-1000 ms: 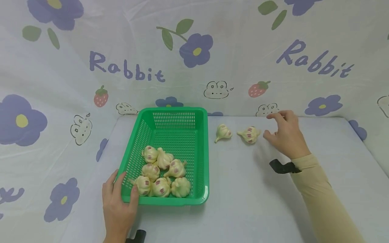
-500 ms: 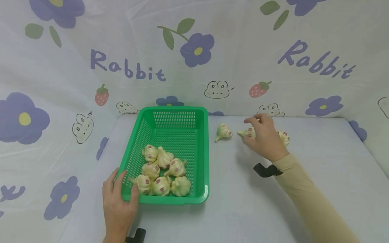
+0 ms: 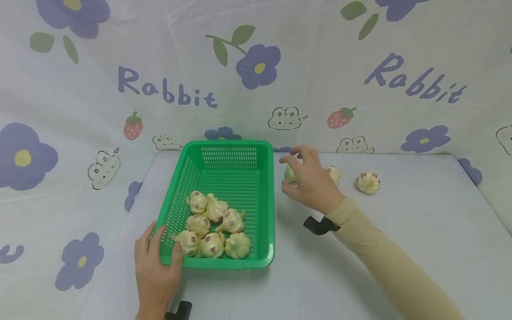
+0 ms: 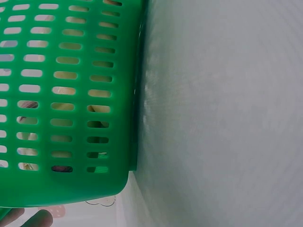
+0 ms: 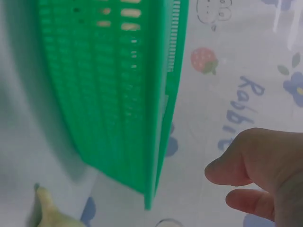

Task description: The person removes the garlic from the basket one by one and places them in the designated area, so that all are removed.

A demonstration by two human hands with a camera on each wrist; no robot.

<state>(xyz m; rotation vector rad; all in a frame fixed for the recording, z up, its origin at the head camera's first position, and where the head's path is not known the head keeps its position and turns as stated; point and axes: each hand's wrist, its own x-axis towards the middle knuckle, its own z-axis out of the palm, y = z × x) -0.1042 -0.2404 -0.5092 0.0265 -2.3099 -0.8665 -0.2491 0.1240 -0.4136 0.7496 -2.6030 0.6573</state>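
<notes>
Left hand (image 3: 157, 266): the basket (image 3: 220, 264) is gripped, presumably steadied. Right hand (image 3: 313, 183): nothing is held; 1 garlic bulb (image 3: 290, 174) is partly covered.

I'm seeing seven garlic bulbs (image 3: 231, 222) lying inside the basket (image 3: 272, 209). To its right, three others (image 3: 334, 174) are sitting on the table (image 3: 420, 200).
</notes>
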